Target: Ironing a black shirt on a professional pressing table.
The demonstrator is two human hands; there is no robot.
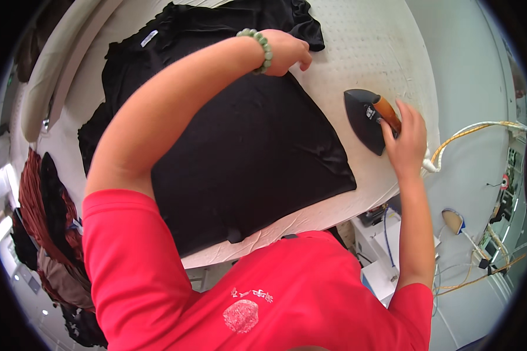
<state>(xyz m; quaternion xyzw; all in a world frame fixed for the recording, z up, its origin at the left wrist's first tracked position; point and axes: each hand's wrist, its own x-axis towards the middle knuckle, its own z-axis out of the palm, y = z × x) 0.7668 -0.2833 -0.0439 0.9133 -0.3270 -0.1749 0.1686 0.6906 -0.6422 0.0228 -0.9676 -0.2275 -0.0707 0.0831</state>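
Observation:
A black garment (240,158) with a small white label near its top left lies spread over the pale padded ironing table (380,55). Across it reaches my left arm, a green bead bracelet (260,50) at the wrist. My left hand (284,52) is at the garment's upper right side, by its sleeve, with bent fingers; whatever they hold is hidden under the hand. To the right, an iron (364,120) with a dark plate and a brown handle rests on the bare pad. My right hand (409,137) is around that handle, thumb on the near side.
White and yellow cords (468,131) run from beside the iron to the right. Dark and rust-coloured clothes (35,205) hang at the left. A long padded board (52,70) borders the table's left. White equipment (383,251) stands below the near right edge.

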